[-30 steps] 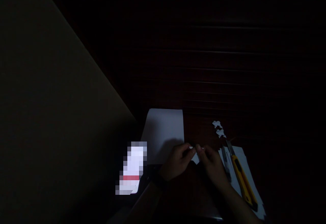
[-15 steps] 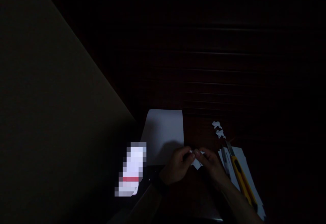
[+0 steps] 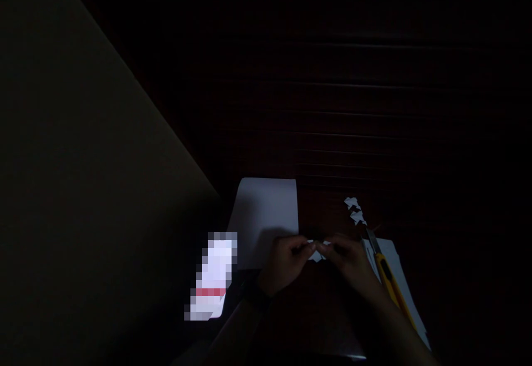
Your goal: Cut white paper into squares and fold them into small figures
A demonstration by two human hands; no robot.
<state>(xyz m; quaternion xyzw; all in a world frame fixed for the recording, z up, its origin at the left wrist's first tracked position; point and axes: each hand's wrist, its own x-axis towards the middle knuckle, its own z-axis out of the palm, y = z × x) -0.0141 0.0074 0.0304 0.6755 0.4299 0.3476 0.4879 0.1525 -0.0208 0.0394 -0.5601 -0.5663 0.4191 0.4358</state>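
Note:
A small folded piece of white paper (image 3: 317, 256) is pinched between my two hands, its lower point showing below the thumbs. My left hand (image 3: 287, 260) grips its left side, with a dark band at the wrist. My right hand (image 3: 349, 259) closes on its right side, thumb tip close to the left thumb. Most of the fingers behind the paper are hidden, and the scene is very dark. Beyond the right hand lie small folded white paper shapes (image 3: 356, 217) on the dark table.
A white paper sheet (image 3: 266, 211) lies behind my left hand. Left of it glows a phone (image 3: 214, 277), its screen pixelated. On the right, a yellow utility knife (image 3: 390, 285) with its blade out rests on a stack of white paper (image 3: 409, 294). A pale wall (image 3: 103, 161) stands at left.
Both hands have shifted slightly, and the right hand has turned so its knuckles sit higher. Less of the folded paper shows below the thumbs. The view has moved a little.

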